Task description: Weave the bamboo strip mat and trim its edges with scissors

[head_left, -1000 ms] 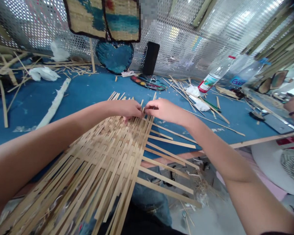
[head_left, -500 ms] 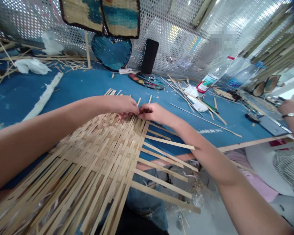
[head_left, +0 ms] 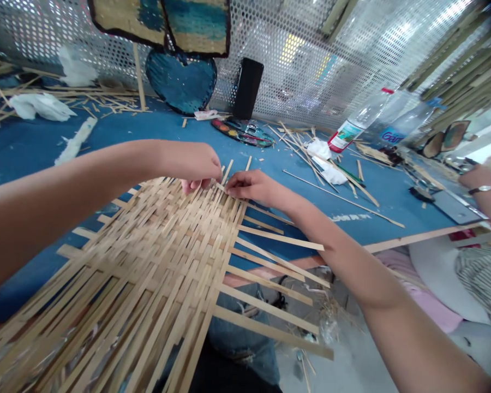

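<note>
Fingers (head_left: 196,184) of the left hand (head_left: 190,162) are curled shut under the palm. They pinch the end of a bamboo strip (head_left: 227,172) that stands up at the far edge of the woven mat (head_left: 167,245). The right hand (head_left: 256,188) has its fingers bunched, tips down on the same edge, just right of that strip. Whether they grip anything cannot be told.

Change: half a second earlier, the two sets of fingertips met low on the weave. The left hand has since risen clear of the mat, and the hands now stand slightly apart. Judged from this, the strip end is being drawn upward, not pressed flat.

Location: the mat fills the centre and lower left of the frame. Its far end rests on the blue surface (head_left: 118,131) and its near end overhangs the edge.

Legible writing: the blue-labelled bottle (head_left: 393,135), upper right, shows "Gan", with the rest hidden. The label on the red-capped bottle (head_left: 346,134) beside it is too small to read.

A co-worker's hand (head_left: 479,177) with a wristwatch sits at the right edge.
</note>
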`<state>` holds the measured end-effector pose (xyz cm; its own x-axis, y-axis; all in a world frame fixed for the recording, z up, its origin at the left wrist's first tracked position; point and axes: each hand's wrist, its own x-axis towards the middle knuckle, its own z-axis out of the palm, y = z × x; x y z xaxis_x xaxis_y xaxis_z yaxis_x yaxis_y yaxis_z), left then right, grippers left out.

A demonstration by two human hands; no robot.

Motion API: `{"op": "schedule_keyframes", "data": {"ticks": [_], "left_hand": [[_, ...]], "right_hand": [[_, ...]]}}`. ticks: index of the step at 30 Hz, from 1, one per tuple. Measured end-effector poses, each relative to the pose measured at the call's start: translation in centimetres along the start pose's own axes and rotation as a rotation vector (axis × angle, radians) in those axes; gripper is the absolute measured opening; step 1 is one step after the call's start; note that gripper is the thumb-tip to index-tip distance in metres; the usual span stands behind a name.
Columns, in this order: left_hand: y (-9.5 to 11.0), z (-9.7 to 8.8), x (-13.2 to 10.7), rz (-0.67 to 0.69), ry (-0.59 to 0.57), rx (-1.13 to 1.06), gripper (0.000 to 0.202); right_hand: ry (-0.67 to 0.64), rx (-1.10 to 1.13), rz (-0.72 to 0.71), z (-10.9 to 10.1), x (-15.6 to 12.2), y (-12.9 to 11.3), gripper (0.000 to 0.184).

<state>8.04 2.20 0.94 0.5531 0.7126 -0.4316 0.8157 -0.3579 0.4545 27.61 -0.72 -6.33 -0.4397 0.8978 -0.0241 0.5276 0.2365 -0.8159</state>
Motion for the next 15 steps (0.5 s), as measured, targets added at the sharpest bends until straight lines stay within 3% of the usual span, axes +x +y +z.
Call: {"op": "schedule_keyframes", "data": {"ticks": [6, 11, 15], "left_hand": [[0.5, 0.9, -0.4, -0.079, -0.102, -0.101, 0.016], [0.6, 0.4, -1.2, -0.078, -0.216, -0.375, 0.041], [0.0, 0.6, -0.8, -0.095, -0.195, -0.504, 0.050]], "right_hand": [[0.015, 0.000, -0.033, 0.0, -0.1, 0.1, 0.021], [0.003, 0.002, -0.044, -0.1, -0.2, 0.0, 0.022], [0.021, -0.039, -0.046, -0.1, -0.2, -0.3, 0.018]]}}
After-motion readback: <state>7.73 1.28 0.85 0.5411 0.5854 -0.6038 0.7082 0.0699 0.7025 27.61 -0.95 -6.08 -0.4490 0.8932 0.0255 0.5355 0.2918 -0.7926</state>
